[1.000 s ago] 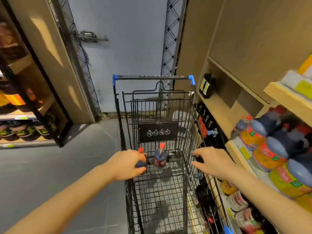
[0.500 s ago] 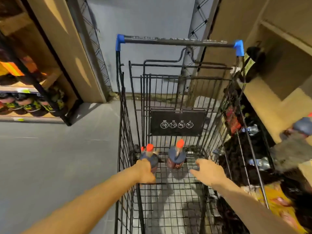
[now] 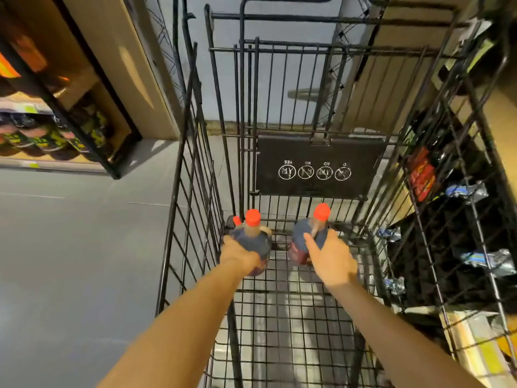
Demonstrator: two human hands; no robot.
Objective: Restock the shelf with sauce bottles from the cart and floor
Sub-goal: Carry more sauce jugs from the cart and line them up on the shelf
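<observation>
Two dark sauce bottles with red caps stand at the far end of the black wire cart. My left hand grips the left bottle round its body. My right hand wraps the right side of the right bottle, with the thumb laid over its shoulder. Just behind the left bottle, a third red cap pokes up. Both bottles are upright on the cart floor.
A black sign panel hangs on the cart's far wall. Wooden shelves with dark bottles and red labels run along the right, seen through the cart's wire side. Another stocked shelf stands at the left across the grey floor.
The view has dropped closer into the cart. My right hand moved from the cart's right side onto the right bottle. My left hand stayed on the left bottle.
</observation>
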